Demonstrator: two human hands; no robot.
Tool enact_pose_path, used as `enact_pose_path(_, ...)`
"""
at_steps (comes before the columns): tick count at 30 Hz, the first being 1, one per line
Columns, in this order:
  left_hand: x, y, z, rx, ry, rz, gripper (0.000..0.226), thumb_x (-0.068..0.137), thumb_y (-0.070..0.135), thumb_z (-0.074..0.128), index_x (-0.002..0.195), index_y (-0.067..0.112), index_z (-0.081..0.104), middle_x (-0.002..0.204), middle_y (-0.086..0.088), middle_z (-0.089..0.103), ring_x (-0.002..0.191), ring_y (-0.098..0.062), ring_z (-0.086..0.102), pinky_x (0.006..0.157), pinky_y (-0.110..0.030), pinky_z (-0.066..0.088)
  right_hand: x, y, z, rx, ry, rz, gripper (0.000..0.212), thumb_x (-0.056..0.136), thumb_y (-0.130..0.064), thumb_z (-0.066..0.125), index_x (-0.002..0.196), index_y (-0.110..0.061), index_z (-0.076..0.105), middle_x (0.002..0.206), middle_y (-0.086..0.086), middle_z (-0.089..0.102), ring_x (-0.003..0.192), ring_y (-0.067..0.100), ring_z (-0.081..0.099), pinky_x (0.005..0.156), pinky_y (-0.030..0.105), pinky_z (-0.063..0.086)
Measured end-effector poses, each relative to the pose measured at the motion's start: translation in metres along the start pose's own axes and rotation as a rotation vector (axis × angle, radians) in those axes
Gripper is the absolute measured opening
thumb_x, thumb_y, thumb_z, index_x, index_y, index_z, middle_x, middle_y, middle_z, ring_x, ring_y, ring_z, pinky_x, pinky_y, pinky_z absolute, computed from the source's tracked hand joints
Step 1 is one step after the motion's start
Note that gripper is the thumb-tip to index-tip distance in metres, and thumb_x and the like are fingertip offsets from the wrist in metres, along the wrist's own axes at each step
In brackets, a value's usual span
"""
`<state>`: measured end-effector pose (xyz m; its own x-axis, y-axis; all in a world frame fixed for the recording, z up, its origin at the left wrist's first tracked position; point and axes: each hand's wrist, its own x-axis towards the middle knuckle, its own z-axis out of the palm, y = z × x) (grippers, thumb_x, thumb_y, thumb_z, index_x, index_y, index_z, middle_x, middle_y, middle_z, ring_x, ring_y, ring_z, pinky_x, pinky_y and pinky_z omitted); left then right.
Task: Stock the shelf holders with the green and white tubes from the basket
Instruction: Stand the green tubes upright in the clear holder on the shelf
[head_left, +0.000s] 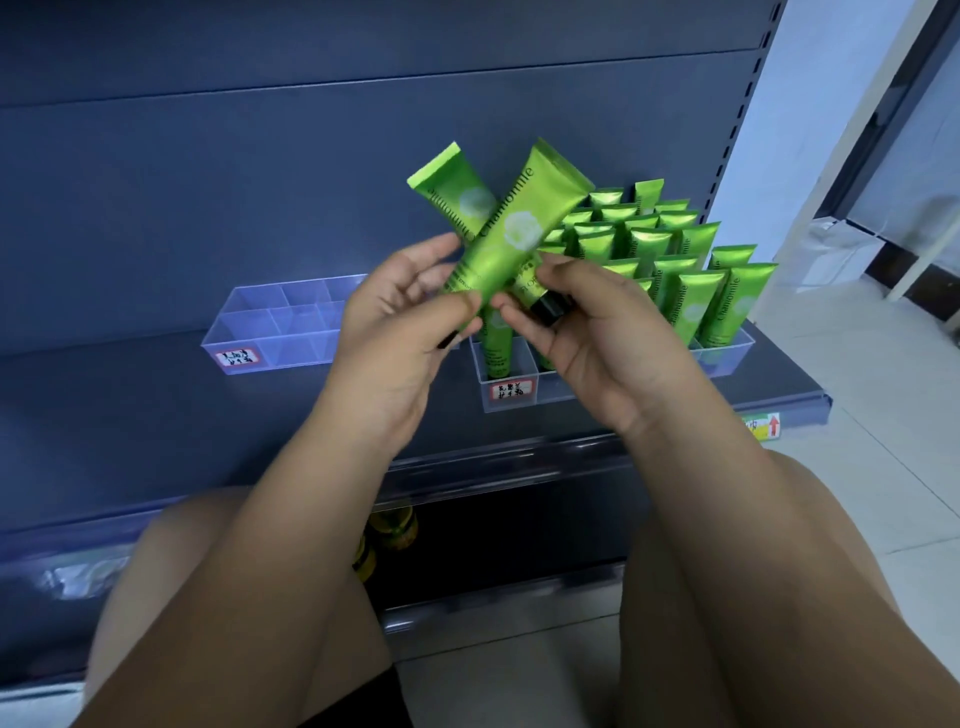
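Note:
Two green tubes with white flower marks cross each other in front of the shelf. My left hand (402, 322) pinches the front tube (511, 228) near its lower end. My right hand (597, 332) grips the rear tube (457, 192) by its black cap. Behind my hands a clear holder (511, 392) on the right of the shelf carries several upright green tubes (691, 301). A second clear holder (275, 322) to the left has bare compartments. The basket is out of view.
The dark blue shelf board (156, 415) runs across the view, with a back panel above. Its right end (810, 405) borders a white tiled floor. Yellow-green bottles (395, 527) sit on the lower shelf between my knees.

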<state>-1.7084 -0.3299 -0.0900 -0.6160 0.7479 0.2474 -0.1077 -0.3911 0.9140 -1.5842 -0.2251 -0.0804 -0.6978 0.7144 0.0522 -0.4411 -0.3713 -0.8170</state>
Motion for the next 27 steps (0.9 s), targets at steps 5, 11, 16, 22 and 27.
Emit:
enact_pose_path(5,-0.006,0.000,0.005,0.198,-0.013,0.134,0.028,0.090,-0.008,0.066,0.116,0.002,0.068,0.078,0.016,0.071,0.076,0.004,0.063,0.074,-0.014,0.049,0.003,0.000,-0.002,0.003,-0.030,-0.005,0.023,0.096,0.001,0.048,0.110,0.003,0.066,0.097,0.014,0.070,0.083,0.020,0.068,0.075,0.029,0.058)
enact_pose_path(11,-0.002,-0.001,-0.005,0.187,0.112,0.145,0.026,0.090,-0.004,0.071,0.114,0.003,0.063,0.088,0.006,0.073,0.078,-0.005,0.064,0.077,-0.020,0.051,0.006,-0.004,-0.010,0.062,-0.046,-0.087,0.018,0.094,0.006,0.048,0.108,-0.002,0.058,0.106,0.021,0.060,0.092,0.029,0.070,0.083,0.039,0.061)
enact_pose_path(16,0.000,-0.003,-0.010,0.222,0.049,0.141,0.045,0.086,-0.007,0.070,0.125,0.011,0.057,0.093,0.000,0.073,0.085,-0.013,0.065,0.083,-0.034,0.057,0.011,-0.006,-0.021,-0.275,0.092,-0.197,0.023,0.088,-0.006,0.065,0.111,-0.006,0.061,0.104,0.023,0.056,0.107,0.046,0.065,0.093,0.051,0.059)
enact_pose_path(22,0.009,-0.008,-0.010,0.296,0.026,0.142,0.010,0.088,0.015,0.076,0.095,0.017,0.069,0.083,-0.031,0.056,0.080,-0.025,0.051,0.076,-0.042,0.047,0.009,-0.013,-0.025,-0.642,0.200,-0.369,0.010,0.090,-0.018,0.074,0.094,-0.008,0.073,0.084,0.013,0.064,0.078,0.019,0.061,0.070,0.037,0.054)
enact_pose_path(27,0.019,-0.015,-0.013,0.330,0.064,0.117,0.020,0.084,0.026,0.081,0.092,0.008,0.073,0.091,-0.036,0.060,0.083,-0.028,0.058,0.087,-0.063,0.057,0.007,-0.021,-0.031,-0.880,0.185,-0.461,0.020,0.083,-0.012,0.079,0.097,-0.021,0.066,0.080,0.008,0.055,0.066,0.016,0.052,0.062,0.029,0.045)
